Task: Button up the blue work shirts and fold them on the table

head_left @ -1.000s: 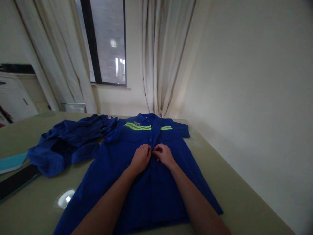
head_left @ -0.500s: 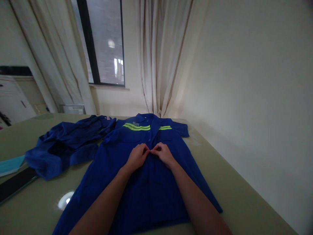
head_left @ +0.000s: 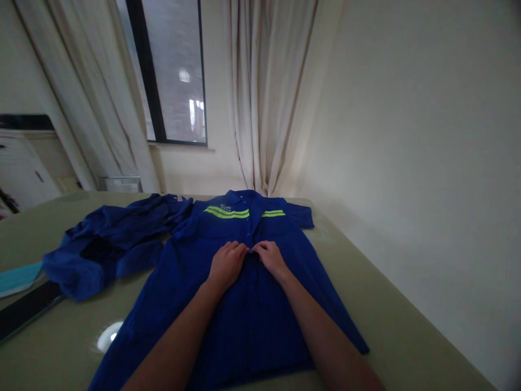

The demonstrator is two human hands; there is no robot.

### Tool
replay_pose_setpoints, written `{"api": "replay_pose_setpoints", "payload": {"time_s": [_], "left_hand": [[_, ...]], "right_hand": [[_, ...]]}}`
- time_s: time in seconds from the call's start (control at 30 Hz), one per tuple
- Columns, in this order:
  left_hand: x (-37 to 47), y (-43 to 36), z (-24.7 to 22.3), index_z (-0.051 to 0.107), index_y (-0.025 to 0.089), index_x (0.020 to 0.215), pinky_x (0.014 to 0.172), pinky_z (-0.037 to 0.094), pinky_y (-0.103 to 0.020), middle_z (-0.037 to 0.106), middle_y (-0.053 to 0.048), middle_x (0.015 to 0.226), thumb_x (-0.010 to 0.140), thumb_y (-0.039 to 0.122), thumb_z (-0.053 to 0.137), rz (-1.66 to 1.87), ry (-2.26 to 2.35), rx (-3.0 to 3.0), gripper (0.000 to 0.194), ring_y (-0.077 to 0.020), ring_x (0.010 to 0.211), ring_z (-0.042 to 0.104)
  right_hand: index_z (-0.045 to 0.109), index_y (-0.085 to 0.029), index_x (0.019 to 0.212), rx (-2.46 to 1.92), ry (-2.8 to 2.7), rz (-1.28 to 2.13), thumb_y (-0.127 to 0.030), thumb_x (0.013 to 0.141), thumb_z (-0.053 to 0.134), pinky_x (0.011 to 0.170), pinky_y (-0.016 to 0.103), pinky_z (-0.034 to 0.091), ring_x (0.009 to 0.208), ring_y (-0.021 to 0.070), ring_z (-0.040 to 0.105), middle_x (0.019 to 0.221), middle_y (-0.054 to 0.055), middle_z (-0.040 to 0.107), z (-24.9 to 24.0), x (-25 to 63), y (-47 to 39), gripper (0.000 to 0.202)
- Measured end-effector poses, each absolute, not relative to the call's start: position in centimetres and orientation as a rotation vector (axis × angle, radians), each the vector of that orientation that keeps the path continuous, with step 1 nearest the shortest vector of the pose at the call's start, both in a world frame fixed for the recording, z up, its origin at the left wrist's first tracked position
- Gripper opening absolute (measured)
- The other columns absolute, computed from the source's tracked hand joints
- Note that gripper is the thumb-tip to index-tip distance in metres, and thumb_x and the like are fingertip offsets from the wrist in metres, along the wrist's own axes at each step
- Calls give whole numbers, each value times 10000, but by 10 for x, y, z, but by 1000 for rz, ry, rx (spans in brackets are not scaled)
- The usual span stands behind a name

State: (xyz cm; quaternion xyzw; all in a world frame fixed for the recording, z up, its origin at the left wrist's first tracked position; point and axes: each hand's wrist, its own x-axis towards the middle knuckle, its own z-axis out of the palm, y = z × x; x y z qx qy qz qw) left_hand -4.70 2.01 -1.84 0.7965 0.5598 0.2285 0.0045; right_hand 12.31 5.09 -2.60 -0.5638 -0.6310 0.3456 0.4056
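A blue work shirt (head_left: 252,320) with yellow-green stripes across the chest lies spread face up, collar at the far end. Its upper front gapes at the collar, and small buttons show along the placket. Over the middle of the front, my left hand (head_left: 228,263) is closed, fingertips pinching the placket. Just to its right my right hand (head_left: 269,257) is closed too, thumb and forefinger on the placket's edge. The fingertips of both hands almost meet. Whether a button sits between them is hidden.
A crumpled dark blue garment (head_left: 109,233) lies left of the shirt on the greenish table (head_left: 391,331). A light blue face mask (head_left: 18,278) and a dark flat phone-like object (head_left: 28,309) are at the left edge. A wall (head_left: 427,163) borders the table's right side.
My left hand has rolled over slightly, its fingers now more curled down over the placket. My right fingers have shifted a little at the same spot. The shirt lies as before.
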Motion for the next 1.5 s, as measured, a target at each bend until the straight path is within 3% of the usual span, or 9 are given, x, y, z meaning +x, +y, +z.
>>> {"api": "replay_pose_setpoints", "payload": {"time_s": [0.13, 0.27, 0.37, 0.47, 0.6, 0.77, 1.0, 1.23, 1.5], "left_hand": [[-46, 16, -27, 526, 225, 1433, 1155, 359, -474, 558, -121, 1500, 1014, 272, 424, 672, 1814, 2513, 434, -290, 1415, 470], [-47, -7, -39, 491, 209, 1491, 1204, 300, -542, 471, -140, 1578, 994, 273, 422, 532, 1789, 2558, 506, -323, 1472, 408], [-53, -28, -35, 484, 217, 1502, 1174, 334, -566, 462, -160, 1580, 978, 309, 448, 499, 1717, 2609, 534, -355, 1461, 415], [-56, -32, -16, 596, 258, 1390, 1039, 460, -548, 576, -151, 1473, 977, 348, 444, 408, 1690, 2594, 450, -371, 1338, 530], [-42, -7, 10, 727, 249, 981, 840, 514, -479, 704, -121, 1107, 1004, 358, 388, 380, 1904, 2381, 356, -324, 1057, 642], [-21, 21, 3, 668, 250, 1121, 848, 472, -525, 664, -123, 1154, 983, 309, 460, 529, 2083, 2222, 256, -341, 1075, 608], [-28, 27, -14, 679, 290, 1080, 870, 440, -422, 691, -55, 1098, 994, 296, 486, 711, 1943, 2225, 211, -272, 1062, 625], [-28, 33, -17, 584, 217, 1141, 936, 455, -339, 682, -84, 1084, 1043, 176, 299, 917, 1869, 2254, 304, -223, 1037, 633], [-22, 32, -23, 578, 212, 919, 851, 478, -352, 687, -86, 931, 963, 94, 425, 820, 1778, 2352, 198, -259, 954, 644]], "right_hand": [[735, -210, 772, -1481, -1710, 514, -321, 922, 592, 738, 274, 440, 812, 179, 627, 923, 62, 672, -18, 116, 38, 235], [717, -203, 774, -1723, -1840, 256, -569, 936, 591, 685, 320, 436, 781, 216, 659, 1004, 116, 655, -2, 111, 29, 419], [706, -208, 802, -1826, -1901, 263, -464, 858, 698, 666, 323, 415, 816, 261, 677, 946, 124, 691, 4, 106, 30, 263], [681, -225, 826, -1809, -1895, 291, -259, 831, 646, 638, 296, 372, 781, 241, 671, 870, 88, 716, -3, 100, 32, 49], [611, -232, 747, -1663, -1704, 374, -188, 840, 546, 612, 268, 337, 683, 183, 621, 720, 16, 674, -19, 99, 36, 122], [549, -235, 698, -1452, -1508, 476, -282, 868, 518, 607, 256, 370, 632, 167, 574, 652, -18, 616, -30, 108, 43, 179], [652, -212, 898, -1344, -1425, 536, -354, 855, 584, 631, 272, 462, 659, 188, 600, 739, 23, 681, -29, 106, 43, 163], [613, -210, 952, -1336, -1349, 448, -426, 945, 502, 645, 270, 453, 680, 186, 598, 740, 15, 641, -25, 108, 36, 243], [639, -200, 1007, -1292, -1492, 287, -275, 911, 517, 727, 280, 468, 753, 187, 606, 853, 38, 650, -27, 105, 34, 173]]}}
